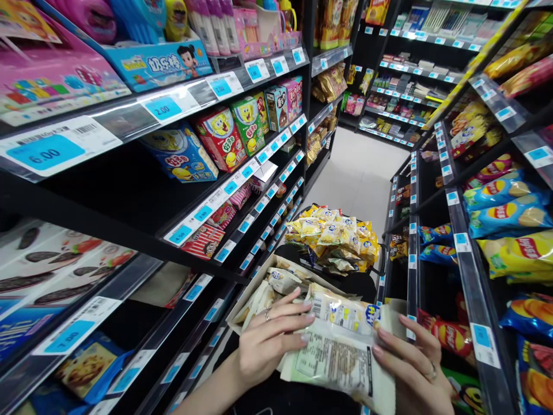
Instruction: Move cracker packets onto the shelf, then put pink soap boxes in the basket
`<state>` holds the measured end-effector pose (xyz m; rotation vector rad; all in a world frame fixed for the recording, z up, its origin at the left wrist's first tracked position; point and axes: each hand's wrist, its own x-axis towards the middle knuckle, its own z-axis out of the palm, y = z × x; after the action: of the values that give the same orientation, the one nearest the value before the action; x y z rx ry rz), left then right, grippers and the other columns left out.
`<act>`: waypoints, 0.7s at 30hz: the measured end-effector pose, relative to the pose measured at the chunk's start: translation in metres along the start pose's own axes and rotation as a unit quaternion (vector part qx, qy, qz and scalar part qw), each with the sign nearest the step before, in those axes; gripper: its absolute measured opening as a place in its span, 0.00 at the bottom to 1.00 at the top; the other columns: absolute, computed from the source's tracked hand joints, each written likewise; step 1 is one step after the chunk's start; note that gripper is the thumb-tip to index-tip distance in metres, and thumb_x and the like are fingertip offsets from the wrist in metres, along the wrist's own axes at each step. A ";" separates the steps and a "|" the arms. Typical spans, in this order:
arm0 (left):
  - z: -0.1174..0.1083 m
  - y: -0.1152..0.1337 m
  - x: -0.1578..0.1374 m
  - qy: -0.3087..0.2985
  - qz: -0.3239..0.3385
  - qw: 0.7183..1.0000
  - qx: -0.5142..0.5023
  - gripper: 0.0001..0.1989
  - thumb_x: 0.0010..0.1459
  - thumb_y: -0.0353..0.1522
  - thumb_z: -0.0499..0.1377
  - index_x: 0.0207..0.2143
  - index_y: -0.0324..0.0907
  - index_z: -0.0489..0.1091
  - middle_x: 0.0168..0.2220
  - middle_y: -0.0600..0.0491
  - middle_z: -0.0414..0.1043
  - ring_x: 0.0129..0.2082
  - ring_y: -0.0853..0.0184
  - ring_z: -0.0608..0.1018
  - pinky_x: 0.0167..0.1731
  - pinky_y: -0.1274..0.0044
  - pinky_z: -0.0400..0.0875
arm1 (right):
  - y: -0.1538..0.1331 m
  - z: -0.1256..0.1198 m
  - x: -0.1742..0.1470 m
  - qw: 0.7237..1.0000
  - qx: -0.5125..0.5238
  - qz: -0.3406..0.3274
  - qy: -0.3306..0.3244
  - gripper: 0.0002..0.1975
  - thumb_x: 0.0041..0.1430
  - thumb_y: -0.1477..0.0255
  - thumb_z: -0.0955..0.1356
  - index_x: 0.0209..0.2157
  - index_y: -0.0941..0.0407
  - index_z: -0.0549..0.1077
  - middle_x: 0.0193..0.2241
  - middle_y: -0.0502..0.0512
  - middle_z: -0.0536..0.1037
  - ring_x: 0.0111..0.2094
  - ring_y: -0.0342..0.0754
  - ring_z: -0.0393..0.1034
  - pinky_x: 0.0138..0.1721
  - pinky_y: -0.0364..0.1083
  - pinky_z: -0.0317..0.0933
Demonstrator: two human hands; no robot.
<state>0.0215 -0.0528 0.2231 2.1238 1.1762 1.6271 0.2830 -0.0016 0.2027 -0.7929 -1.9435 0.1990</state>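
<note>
My L hand [276, 331] & R hand [412, 360] are apart, 1 on each side of a snack bag [334, 357], both holding it. It's up near me, by an open box [251, 290] w/ more bags [283, 282]. Yellow packs [341, 233] sit piled just behind.

Packet [337, 351]: plastic film, glossy, wrinkled. Box [234, 324]: cardboard, matt. Rings [267, 314]: metal, shiny. Shelf strip [125, 124]: clear plastic, glossy. Price labels [162, 108]: paper, smooth. Small cartons [222, 138]: printed cardboard, slight sheen. Chip bags [516, 253]: crinkled film, high gloss. Floor [354, 167]: smooth, faint sheen.
</note>
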 end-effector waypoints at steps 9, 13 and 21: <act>0.015 -0.002 -0.004 -0.088 -0.320 0.940 0.081 0.10 0.61 0.26 0.56 0.45 0.40 0.71 0.33 0.51 0.79 0.31 0.67 0.81 0.33 0.80 0.77 | 0.038 0.013 -0.010 0.929 0.132 0.324 -0.123 0.07 0.58 0.68 0.69 0.34 0.56 0.77 0.28 0.54 0.81 0.26 0.47 0.75 0.26 0.42 0.69; 0.020 -0.005 -0.013 -0.357 -0.420 0.788 0.272 0.11 0.60 0.26 0.55 0.45 0.36 0.72 0.38 0.43 0.78 0.38 0.52 0.81 0.38 0.64 0.77 | 0.121 0.033 -0.005 0.905 0.093 0.412 -0.057 0.19 0.52 0.56 0.69 0.34 0.58 0.74 0.26 0.53 0.79 0.28 0.49 0.73 0.29 0.45 0.67; 0.051 -0.025 -0.074 -0.467 -0.425 0.654 0.416 0.29 0.52 0.15 0.48 0.56 0.32 0.67 0.46 0.33 0.75 0.43 0.51 0.80 0.37 0.67 0.76 | 0.259 0.120 0.024 0.900 -0.008 0.429 -0.077 0.16 0.61 0.59 0.66 0.34 0.59 0.71 0.28 0.48 0.74 0.28 0.42 0.68 0.32 0.46 0.66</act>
<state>0.0501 -0.0737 0.1371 1.7016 2.0979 -0.5287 0.2894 0.2354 0.0429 -1.6505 -1.6094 0.7913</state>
